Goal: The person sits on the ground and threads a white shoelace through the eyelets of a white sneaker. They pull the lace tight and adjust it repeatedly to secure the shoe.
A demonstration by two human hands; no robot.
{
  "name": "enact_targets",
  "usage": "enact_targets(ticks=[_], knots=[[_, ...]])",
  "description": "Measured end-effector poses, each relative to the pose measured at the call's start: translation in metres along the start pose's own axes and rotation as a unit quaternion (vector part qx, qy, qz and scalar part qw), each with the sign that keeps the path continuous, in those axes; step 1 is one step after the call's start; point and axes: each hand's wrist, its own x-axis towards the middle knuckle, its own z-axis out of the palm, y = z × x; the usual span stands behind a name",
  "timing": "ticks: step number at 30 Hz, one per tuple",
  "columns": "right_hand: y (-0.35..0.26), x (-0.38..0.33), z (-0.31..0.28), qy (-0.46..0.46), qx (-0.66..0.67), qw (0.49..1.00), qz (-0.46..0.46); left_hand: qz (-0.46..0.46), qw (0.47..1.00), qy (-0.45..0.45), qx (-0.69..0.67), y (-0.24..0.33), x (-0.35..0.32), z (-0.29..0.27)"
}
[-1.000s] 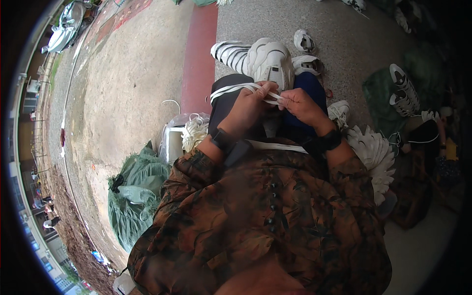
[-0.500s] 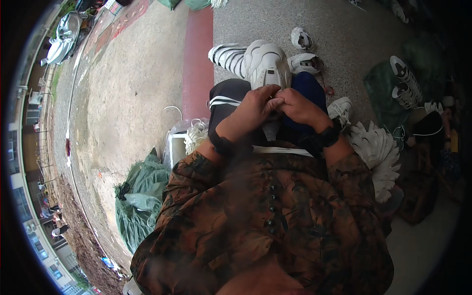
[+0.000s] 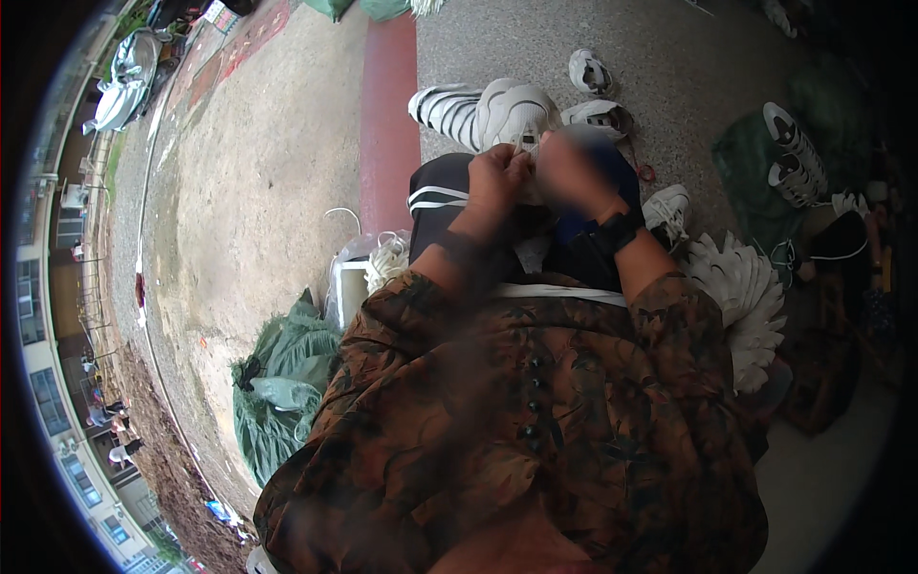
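A white sneaker upper (image 3: 521,113) lies over my knees, its tongue side toward me. My left hand (image 3: 497,180) is closed at its near end, fingertips pinching a thin white shoelace (image 3: 519,143). Just to the right, my right hand (image 3: 574,174) is raised over the blue-clad knee. Motion smears its fingers, so its grip is hidden from me. Beyond the left knee, a row of nested white uppers with dark stripes (image 3: 446,107) adjoins the upper. Both wrists wear dark bands.
Two white shoes (image 3: 590,72) stand on the speckled floor ahead. A bundle of white laces (image 3: 386,258) hangs at my left beside a green sack (image 3: 277,392). On my right are a fanned pile of white shoe parts (image 3: 736,297) and a dark green sack (image 3: 751,172) with more shoes.
My hands were together over the upper; now they are apart. The right hand has moved up and slightly right, blurred, while the left has shifted slightly.
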Motion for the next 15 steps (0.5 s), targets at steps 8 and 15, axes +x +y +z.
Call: enact_targets(ticks=[8,15], knots=[[-0.008,0.018,-0.004,-0.013,-0.105,0.994,0.007,-0.093,0.984,0.017,-0.149,0.003,-0.001,0.0],[-0.009,0.031,-0.001,-0.029,-0.193,0.98,-0.032,-0.132,0.971,-0.027,-0.199,-0.004,0.007,-0.016]])
